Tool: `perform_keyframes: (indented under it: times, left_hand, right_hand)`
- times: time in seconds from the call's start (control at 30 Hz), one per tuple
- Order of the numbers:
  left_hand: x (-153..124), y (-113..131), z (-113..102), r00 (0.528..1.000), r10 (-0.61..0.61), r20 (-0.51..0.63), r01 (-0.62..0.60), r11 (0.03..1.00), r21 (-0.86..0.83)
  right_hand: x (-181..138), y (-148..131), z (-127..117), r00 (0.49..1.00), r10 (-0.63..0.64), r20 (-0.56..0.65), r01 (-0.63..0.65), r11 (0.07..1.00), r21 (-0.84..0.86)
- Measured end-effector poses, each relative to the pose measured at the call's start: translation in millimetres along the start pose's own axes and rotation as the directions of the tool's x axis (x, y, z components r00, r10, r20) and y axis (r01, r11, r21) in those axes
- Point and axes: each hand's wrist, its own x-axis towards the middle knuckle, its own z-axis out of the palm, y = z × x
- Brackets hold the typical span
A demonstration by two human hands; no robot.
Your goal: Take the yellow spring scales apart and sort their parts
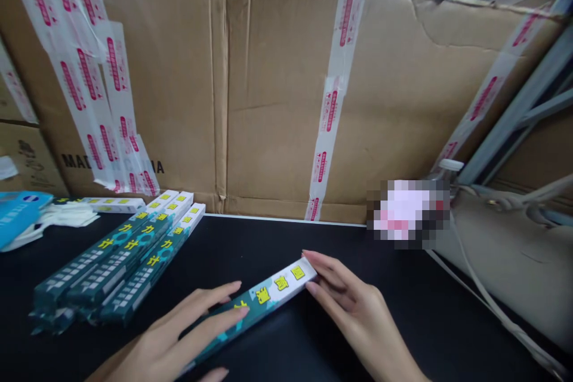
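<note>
Lying slantwise between both hands (360, 304), one long green-and-white box (271, 293).

Bare wrists (401, 357), slim-fingered grip (362, 305)

Across the back runs a big cardboard panel (277, 101), striped with red-printed packing tape (331, 107) (and what a ragged top edge!). Far left, a blue packet (22, 215) lies against crumpled white cloth (67, 215); over right, a beige bag (505, 250) slumps near a metal post (514, 107), a white cap (451, 165) poking up.
</note>
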Motion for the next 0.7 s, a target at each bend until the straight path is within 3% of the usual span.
perform_keyframes:
  times: [0.07,0.13,0.2,0.4,0.53,0.7]
  left_hand:
    - [1.2,-2.5,0.9,0.998,0.058,-0.003,-0.058,0.998,-0.002]
    - [3.2,-6.3,1.2,0.995,0.075,-0.066,-0.076,0.997,-0.009]
    - [4.5,-12.0,1.7,0.991,0.037,-0.128,-0.037,0.999,0.003]
    - [-3.8,-37.7,8.6,0.981,-0.142,-0.133,0.140,0.990,-0.021]
    - [-6.0,-46.3,10.6,0.977,-0.173,-0.125,0.168,0.984,-0.051]
    - [3.1,-44.2,-0.6,0.974,-0.148,-0.170,0.140,0.988,-0.059]
  right_hand:
    - [4.8,-1.2,-2.6,0.999,-0.021,0.031,0.023,0.998,-0.052]
    - [11.7,0.5,-12.0,0.998,-0.051,0.048,0.061,0.970,-0.237]
    - [20.5,7.0,-28.4,0.995,-0.090,0.033,0.094,0.845,-0.527]
    - [37.2,41.2,-73.1,0.998,0.063,0.010,-0.036,0.687,-0.726]
    - [33.3,43.1,-61.9,0.986,0.125,0.106,0.004,0.625,-0.781]
    - [18.9,7.5,-22.0,0.945,0.125,0.301,0.162,0.620,-0.768]
